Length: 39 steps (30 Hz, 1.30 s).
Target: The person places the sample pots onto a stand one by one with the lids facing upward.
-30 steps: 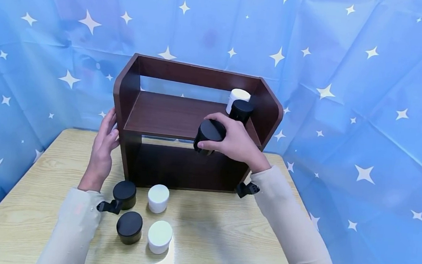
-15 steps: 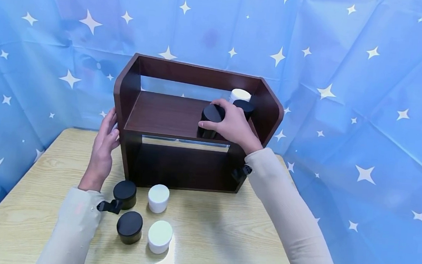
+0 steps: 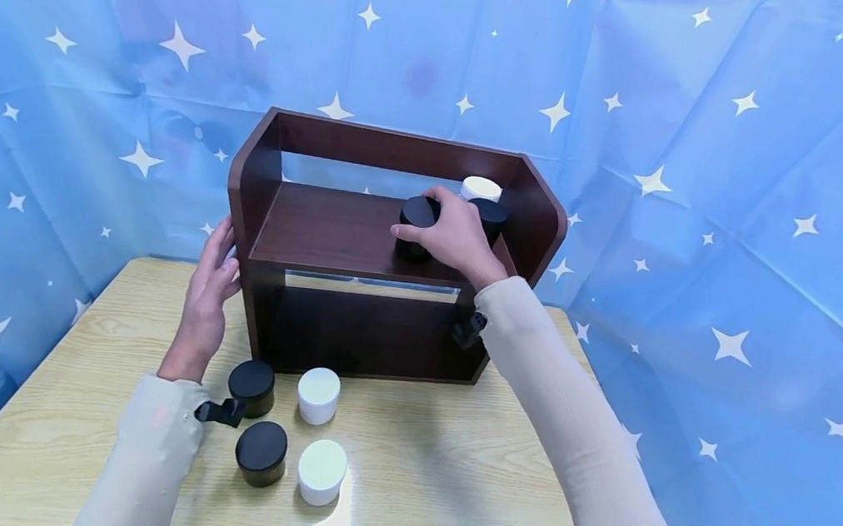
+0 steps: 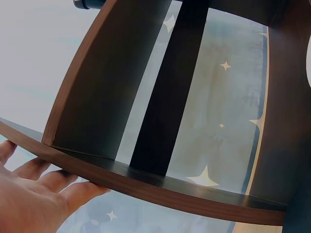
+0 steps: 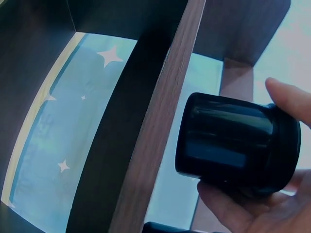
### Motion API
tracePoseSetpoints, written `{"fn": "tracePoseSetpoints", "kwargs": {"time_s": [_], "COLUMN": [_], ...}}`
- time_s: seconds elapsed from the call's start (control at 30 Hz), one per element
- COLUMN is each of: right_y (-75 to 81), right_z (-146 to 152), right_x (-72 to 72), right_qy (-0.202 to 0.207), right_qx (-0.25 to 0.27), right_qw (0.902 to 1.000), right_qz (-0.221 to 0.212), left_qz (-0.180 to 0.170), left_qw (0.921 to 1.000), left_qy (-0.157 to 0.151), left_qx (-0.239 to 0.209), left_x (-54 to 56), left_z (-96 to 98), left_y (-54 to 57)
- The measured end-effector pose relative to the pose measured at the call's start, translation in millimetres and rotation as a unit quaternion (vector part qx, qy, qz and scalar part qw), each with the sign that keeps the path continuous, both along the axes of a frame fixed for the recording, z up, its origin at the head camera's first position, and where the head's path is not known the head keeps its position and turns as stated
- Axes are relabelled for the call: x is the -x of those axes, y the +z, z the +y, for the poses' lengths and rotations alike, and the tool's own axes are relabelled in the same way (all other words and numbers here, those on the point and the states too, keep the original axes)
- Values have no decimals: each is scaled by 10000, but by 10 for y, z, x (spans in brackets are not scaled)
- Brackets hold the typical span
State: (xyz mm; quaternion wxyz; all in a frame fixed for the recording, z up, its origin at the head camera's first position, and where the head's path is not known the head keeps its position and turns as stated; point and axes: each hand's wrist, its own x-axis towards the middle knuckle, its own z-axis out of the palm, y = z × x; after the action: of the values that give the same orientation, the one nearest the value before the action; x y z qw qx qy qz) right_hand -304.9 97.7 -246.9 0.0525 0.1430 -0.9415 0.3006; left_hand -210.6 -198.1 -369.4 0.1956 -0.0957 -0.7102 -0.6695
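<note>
My right hand grips a black lidded jar from above, thumb on one side and fingers on the other. In the head view that jar overlaps the upper board of a dark brown two-tier shelf, left of a second black jar. Behind that one stands a white jar, partly covered. My left hand lies against the outside of the shelf's left side panel, and its fingertips touch the panel in the left wrist view.
In front of the shelf on the wooden table stand two black jars and two white jars. A blue curtain with stars hangs behind and at both sides.
My right hand has carried the black jar up from in front of the shelf and back over the upper board. The left hand stays at the side panel.
</note>
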Motion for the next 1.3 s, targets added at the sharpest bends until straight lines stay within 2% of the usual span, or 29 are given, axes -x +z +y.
{"fn": "tracePoseSetpoints", "kwargs": {"time_s": [0.27, 0.6, 1.3], "right_y": [40, 23, -27], "right_z": [-60, -87, -227], "right_x": [123, 252, 474], "right_qy": [-182, -429, -1178], "right_qx": [-176, -138, -211], "right_qw": [9996, 9987, 9928], "right_qz": [-107, -225, -108], "left_qz": [11, -8, 35], "left_qw": [10000, 10000, 10000], "left_qy": [46, -4, 4], "left_qx": [85, 60, -7], "left_x": [3, 9, -9], "left_z": [-8, 10, 7], "left_y": [-1, 15, -10]}}
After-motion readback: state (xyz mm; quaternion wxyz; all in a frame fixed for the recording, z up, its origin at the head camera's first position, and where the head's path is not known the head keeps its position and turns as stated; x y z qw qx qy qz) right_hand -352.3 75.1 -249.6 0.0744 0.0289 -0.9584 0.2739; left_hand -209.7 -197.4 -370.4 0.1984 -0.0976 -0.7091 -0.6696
